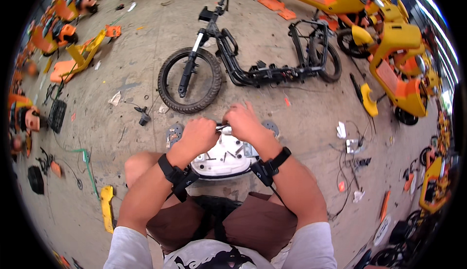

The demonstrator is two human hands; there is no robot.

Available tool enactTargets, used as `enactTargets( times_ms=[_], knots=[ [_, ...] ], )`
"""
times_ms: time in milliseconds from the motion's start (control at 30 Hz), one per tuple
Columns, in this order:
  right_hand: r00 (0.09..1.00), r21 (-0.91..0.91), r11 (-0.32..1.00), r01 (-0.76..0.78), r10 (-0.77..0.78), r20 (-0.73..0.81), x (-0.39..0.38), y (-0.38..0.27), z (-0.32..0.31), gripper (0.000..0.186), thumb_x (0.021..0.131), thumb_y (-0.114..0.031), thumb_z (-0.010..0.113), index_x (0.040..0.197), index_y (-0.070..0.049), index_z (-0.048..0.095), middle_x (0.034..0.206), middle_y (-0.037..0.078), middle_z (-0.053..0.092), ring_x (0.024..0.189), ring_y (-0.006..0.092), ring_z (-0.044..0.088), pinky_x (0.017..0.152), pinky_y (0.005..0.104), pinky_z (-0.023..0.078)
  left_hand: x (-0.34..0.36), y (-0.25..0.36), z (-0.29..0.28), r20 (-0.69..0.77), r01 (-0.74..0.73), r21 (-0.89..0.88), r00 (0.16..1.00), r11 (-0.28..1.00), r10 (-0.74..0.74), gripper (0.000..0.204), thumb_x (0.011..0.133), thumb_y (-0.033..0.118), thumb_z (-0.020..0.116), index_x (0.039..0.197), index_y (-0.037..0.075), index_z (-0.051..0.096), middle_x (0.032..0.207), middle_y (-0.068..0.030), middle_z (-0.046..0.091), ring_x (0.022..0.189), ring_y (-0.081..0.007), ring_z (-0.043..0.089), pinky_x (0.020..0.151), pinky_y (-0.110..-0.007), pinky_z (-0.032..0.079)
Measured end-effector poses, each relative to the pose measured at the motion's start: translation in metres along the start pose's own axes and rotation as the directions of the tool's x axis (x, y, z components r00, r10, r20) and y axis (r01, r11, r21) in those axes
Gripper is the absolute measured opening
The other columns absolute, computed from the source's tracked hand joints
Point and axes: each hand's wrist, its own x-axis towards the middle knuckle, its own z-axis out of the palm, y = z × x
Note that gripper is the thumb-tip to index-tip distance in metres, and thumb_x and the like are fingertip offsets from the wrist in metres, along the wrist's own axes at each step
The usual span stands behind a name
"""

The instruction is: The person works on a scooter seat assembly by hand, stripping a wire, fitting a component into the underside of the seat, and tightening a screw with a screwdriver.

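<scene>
Both of my hands are close together above a white panel [219,164] with a dark rim, which looks like the upturned underside of a scooter seat. My left hand [198,135] is closed, its fingertips pinched near the panel's far edge. My right hand [242,123] is bent inward beside it, thumb and fingers closed, one finger lifted. A small dark and silvery piece [222,127] shows between the hands; its kind is too small to tell. Several screws or pins lie on the panel, and a flat metal plate [250,149] rests near its right side.
Beyond my hands stands a stripped black scooter frame [272,74] with its front wheel [189,80]. Yellow scooters [401,69] line the sides. Cables, a yellow panel [107,208], a black connector piece [143,116] and scraps lie about the concrete floor.
</scene>
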Motion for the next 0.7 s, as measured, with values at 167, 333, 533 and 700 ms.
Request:
enactTargets(
  times_ms=[167,333,533,700],
  knots=[
    [0.941,0.026,0.996,-0.084,0.088,-0.328,-0.004,-0.004,0.004,0.03,0.071,-0.007,0.068,0.1,-0.01,0.068,0.097,0.011,0.067,0.115,0.0262,0.054,0.098,0.0497,0.039,0.001,0.01,0.013,0.126,0.024,0.01,0.992,1.0,-0.025,0.036,0.087,0.031,0.063,0.072,0.0,0.07,0.074,-0.0236,0.066,0.072,-0.0421,0.064,0.068,-0.05,0.051],
    [0.947,0.363,0.875,-0.322,0.302,0.11,-0.002,-0.007,-0.021,0.035,0.076,-0.01,0.06,0.11,-0.005,0.064,0.106,0.023,0.066,0.108,0.0356,0.062,0.087,0.0614,0.045,0.005,0.014,0.016,0.169,0.015,0.037,0.985,0.999,-0.021,0.035,0.087,0.031,0.062,0.073,0.0,0.071,0.076,-0.024,0.066,0.072,-0.0424,0.063,0.069,-0.051,0.051],
    [0.98,0.324,0.93,-0.171,0.125,0.158,-0.007,-0.007,-0.008,0.05,0.08,-0.015,0.06,0.129,-0.006,0.058,0.108,0.024,0.067,0.103,0.0406,0.062,0.09,0.0478,0.049,0.007,0.011,0.019,0.142,0.026,0.007,0.99,1.0,-0.027,0.029,0.085,0.027,0.062,0.076,0.001,0.071,0.077,-0.0233,0.066,0.074,-0.0434,0.062,0.069,-0.051,0.05],
    [0.977,0.429,0.883,-0.19,0.126,0.174,0.0,-0.006,0.004,0.038,0.079,-0.013,0.057,0.116,-0.007,0.066,0.114,0.023,0.065,0.11,0.0418,0.06,0.101,0.0645,0.038,0.005,0.003,0.012,0.156,0.021,-0.053,0.988,0.998,-0.013,0.026,0.083,0.026,0.063,0.077,0.001,0.071,0.078,-0.0236,0.066,0.075,-0.0426,0.063,0.07,-0.05,0.05]
  ],
)
